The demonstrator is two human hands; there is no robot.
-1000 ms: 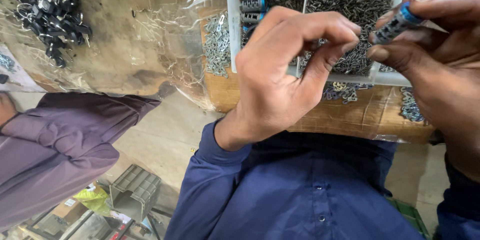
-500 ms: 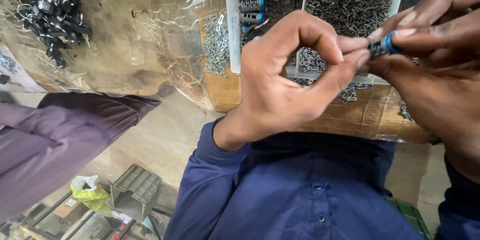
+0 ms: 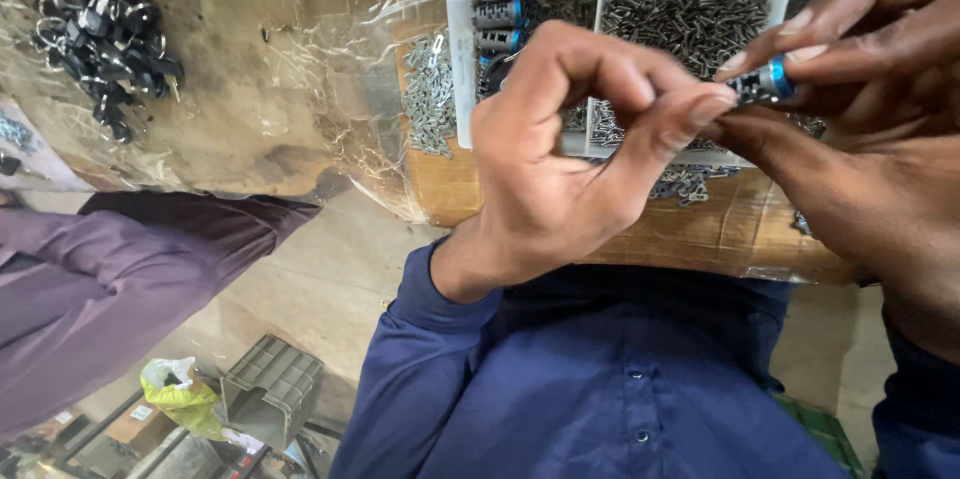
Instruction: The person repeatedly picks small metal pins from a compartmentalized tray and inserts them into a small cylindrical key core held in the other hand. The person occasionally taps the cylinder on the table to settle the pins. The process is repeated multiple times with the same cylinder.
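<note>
Left hand (image 3: 560,169) raised mid-frame, fingers curled, thumb and forefinger pinched together at tips, blue sleeve at wrist. Right hand (image 3: 860,129) close beside, fingers extended leftward, fingertips meeting left's pinch. Both forearms rise from lower frame.

Daylight is falling on a worn brown worktop (image 3: 280,109) under wrinkled clear plastic (image 3: 340,59). Cardboard (image 3: 700,229) is lying along its edge. Below, a pale concrete floor (image 3: 340,289) is showing, with a grey crate (image 3: 270,389) standing beside a yellow-green bag (image 3: 180,399).
</note>
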